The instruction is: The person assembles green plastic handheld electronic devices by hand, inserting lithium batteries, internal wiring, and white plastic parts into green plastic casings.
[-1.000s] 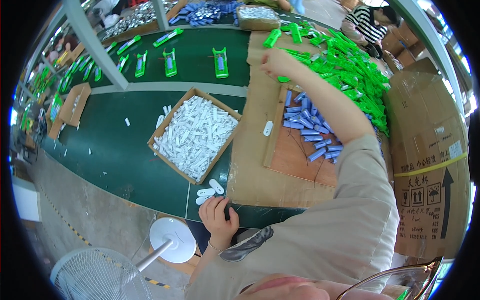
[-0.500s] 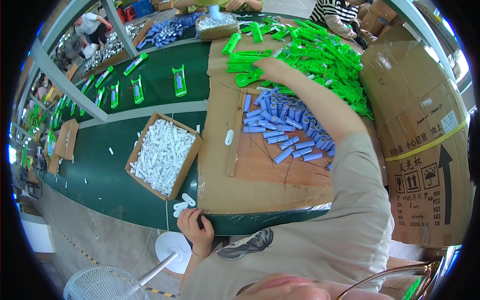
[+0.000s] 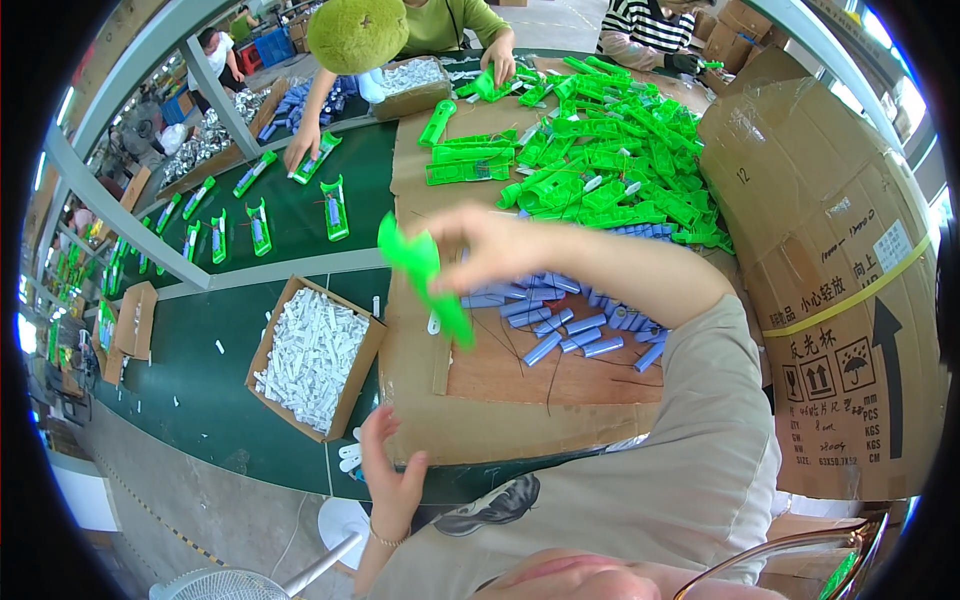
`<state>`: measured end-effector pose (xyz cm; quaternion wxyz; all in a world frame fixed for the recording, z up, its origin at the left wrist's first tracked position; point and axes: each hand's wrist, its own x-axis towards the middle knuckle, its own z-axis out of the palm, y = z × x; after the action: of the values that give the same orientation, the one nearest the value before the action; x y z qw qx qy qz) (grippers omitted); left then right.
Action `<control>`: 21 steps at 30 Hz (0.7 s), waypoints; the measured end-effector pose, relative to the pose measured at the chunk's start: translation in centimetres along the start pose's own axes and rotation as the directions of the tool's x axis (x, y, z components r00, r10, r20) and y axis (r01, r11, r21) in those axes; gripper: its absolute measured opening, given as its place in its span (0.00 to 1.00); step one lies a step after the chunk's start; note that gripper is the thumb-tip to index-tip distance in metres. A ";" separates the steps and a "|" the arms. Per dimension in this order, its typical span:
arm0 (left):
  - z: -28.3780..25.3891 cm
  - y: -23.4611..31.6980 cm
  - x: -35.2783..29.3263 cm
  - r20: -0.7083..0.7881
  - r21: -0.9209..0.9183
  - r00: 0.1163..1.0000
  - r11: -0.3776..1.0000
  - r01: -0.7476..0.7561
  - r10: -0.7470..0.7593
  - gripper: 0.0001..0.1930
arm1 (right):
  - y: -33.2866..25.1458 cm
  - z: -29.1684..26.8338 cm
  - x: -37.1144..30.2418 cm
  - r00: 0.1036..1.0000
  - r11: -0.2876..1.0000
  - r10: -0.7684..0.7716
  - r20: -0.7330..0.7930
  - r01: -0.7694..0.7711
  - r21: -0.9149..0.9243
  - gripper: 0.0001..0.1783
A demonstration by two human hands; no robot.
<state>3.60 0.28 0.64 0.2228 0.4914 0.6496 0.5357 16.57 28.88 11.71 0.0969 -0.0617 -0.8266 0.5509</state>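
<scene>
My right hand (image 3: 485, 245) grips a green plastic shell (image 3: 412, 258), blurred by motion, above the cardboard sheet, left of the battery cells. Blue cylindrical battery cells (image 3: 545, 320) with thin dark wires lie on a brown board (image 3: 500, 378) below my right forearm. My left hand (image 3: 392, 478) is raised at the table's near edge, thumb and fingers apart, holding nothing. Beside it lie a few white oval plastic pieces (image 3: 349, 458). A heap of green shells (image 3: 630, 150) covers the far right of the table, with several laid side by side (image 3: 470, 160) at its left.
An open cardboard box (image 3: 358, 385) of small white parts stands on the green table. Farther left, filled green shells (image 3: 335, 210) sit on a green belt. A tall carton (image 3: 830, 290) blocks the right. Across the table, a co-worker's hand (image 3: 302, 146) touches a shell on the belt.
My right hand has come back from the green shells, toward me and left, with one shell in it. My left hand has lifted and spread. The co-worker opposite has leaned in over the belt.
</scene>
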 end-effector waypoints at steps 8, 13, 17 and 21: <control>5.4 0.8 4.3 0.457 -0.469 0.886 0.868 0.162 0.081 0.19 | 1.0 6.6 -3.8 0.992 0.925 -0.074 0.101 0.031 0.380 0.30; 8.7 1.7 6.5 -0.017 -0.570 0.990 0.815 0.104 -0.138 0.17 | 2.9 8.2 -7.1 0.953 0.870 -0.255 -0.165 0.151 -0.469 0.39; 9.9 2.1 6.9 0.179 0.324 0.939 0.884 -0.338 0.294 0.28 | 3.8 8.5 -7.7 0.985 0.988 0.040 -0.169 -0.064 -0.138 0.43; 10.6 1.5 6.3 0.363 0.245 0.914 0.929 -0.279 0.179 0.37 | 4.6 6.8 -7.5 0.978 0.968 0.147 -0.150 -0.173 -0.182 0.37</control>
<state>10.22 10.76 0.01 0.1900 0.6759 0.6112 0.3653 22.30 22.96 4.27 0.1013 -0.1746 -0.8603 0.4681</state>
